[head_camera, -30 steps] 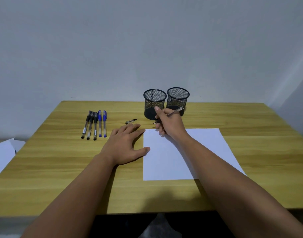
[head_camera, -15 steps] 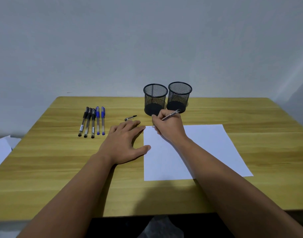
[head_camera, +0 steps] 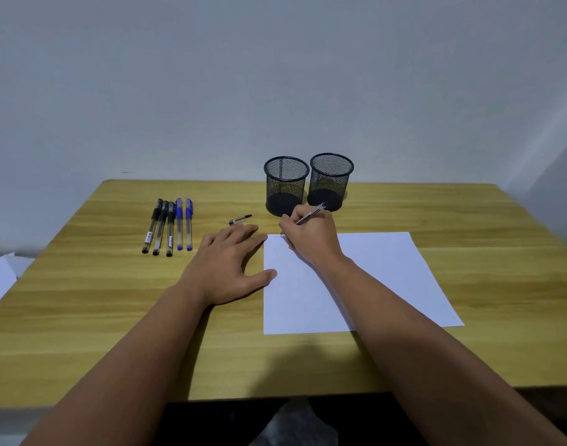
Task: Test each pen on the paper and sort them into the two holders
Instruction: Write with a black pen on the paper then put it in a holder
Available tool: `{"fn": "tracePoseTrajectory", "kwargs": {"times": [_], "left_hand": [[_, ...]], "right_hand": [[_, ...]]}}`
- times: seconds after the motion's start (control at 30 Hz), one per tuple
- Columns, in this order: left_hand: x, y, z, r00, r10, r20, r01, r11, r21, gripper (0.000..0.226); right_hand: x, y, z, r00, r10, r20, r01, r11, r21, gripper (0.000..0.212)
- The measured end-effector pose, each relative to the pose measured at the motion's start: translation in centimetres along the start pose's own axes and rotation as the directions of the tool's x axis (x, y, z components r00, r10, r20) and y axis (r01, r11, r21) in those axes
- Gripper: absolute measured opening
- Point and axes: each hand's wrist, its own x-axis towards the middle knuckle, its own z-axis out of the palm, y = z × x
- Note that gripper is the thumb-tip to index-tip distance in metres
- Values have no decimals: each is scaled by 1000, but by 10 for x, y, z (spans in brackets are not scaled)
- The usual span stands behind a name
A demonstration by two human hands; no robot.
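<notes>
Now the right hand [head_camera: 311, 238] grips a pen [head_camera: 309, 215], tip at the far-left corner of the white paper [head_camera: 372, 278] (faint marks there). Flat on the wooden table [head_camera: 82, 317], the left hand [head_camera: 230, 265] lies open, thumb touching the sheet's left edge. Five capped pens [head_camera: 169, 226] lie far left, a loose cap [head_camera: 240, 219] near two black mesh holders [head_camera: 307, 185]

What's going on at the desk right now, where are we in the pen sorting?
The right hand grips an uncapped pen with its tip at the top left corner of the white paper. The left hand lies flat beside the sheet, thumb on its edge. The pen's cap lies on the table. Five capped pens wait in a row; both mesh holders look empty.
</notes>
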Motion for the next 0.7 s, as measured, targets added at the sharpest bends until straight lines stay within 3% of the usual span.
{"fn": "tracePoseTrajectory", "kwargs": {"times": [0.37,0.7], "left_hand": [[-1,0,1,1000,-10,2,10,1000,-17,82],[0,0,1,1000,-7,7,7,1000,-8,83]], "right_hand": [[1,-1,-1,998,-38,-47,34,996,-78,39],[2,2,0,998,-16,-59,15,1000,-8,35]]}}
